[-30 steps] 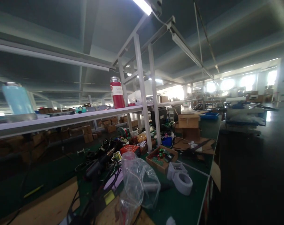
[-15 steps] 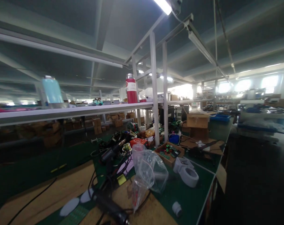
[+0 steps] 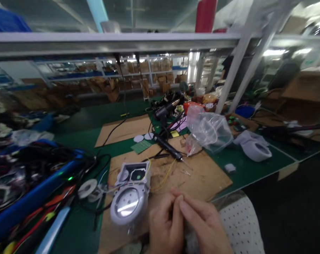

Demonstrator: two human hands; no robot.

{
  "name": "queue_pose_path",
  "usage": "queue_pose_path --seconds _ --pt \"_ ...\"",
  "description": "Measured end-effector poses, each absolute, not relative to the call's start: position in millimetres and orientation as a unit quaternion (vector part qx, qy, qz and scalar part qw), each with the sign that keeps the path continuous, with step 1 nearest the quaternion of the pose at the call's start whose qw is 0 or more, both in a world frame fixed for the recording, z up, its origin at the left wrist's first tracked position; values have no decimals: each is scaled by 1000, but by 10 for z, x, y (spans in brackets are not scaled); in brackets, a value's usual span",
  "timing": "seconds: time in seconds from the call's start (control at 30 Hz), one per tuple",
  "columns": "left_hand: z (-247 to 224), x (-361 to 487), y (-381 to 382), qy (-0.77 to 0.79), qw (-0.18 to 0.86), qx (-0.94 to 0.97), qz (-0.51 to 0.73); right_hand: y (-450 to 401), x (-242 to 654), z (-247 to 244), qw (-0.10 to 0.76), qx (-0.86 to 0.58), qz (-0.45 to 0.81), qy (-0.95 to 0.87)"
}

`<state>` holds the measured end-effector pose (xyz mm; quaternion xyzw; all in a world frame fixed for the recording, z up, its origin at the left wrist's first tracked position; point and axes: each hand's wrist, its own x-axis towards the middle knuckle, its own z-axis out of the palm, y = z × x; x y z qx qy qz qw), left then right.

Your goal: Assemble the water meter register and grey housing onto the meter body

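Observation:
My left hand (image 3: 166, 222) and my right hand (image 3: 202, 218) meet at the fingertips over the near edge of a brown board (image 3: 202, 173). Fingers of both are curled and pressed together; whatever they may pinch is too small or hidden to make out. Left of them lies a white housing (image 3: 128, 201) with a round clear window and an open square box part, wires coming out of it. Behind the hands, a black soldering iron (image 3: 167, 146) rests on the board, its tip toward me. A thin yellow wire (image 3: 165, 178) runs across the board.
A blue tray (image 3: 38, 190) of tools and a solder spool (image 3: 87, 188) are at left. Clear plastic bags (image 3: 210, 130), a white ring-shaped housing (image 3: 255, 146) and a small white piece (image 3: 230, 168) sit at right. A shelf (image 3: 123, 44) spans above the green bench.
The view has swung down and to the left. Both my hands, the white housing and the blue tray now show; the bottles on the shelf have shifted up and right in view.

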<state>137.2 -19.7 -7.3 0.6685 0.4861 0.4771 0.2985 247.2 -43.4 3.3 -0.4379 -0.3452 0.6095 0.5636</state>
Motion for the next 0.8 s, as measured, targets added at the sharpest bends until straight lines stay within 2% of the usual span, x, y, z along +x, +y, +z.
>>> queue_pose_path --seconds 0.27,0.5,0.57,0.7,0.8 --pt "-212 1325 -182 446 240 690 517 -388 2393 -129 570 -446 581 -371" --pt "-314 1216 -155 443 21 731 518 -339 2317 -148 565 -432 625 -322" --pt "-313 1189 -164 441 59 727 523 -356 2280 -176 559 -428 638 -312" --pt "-292 1194 -223 459 303 630 548 -439 2225 -248 555 -429 627 -338" --pt "-317 1251 -277 449 429 540 568 -489 2209 -253 552 -447 609 -351"
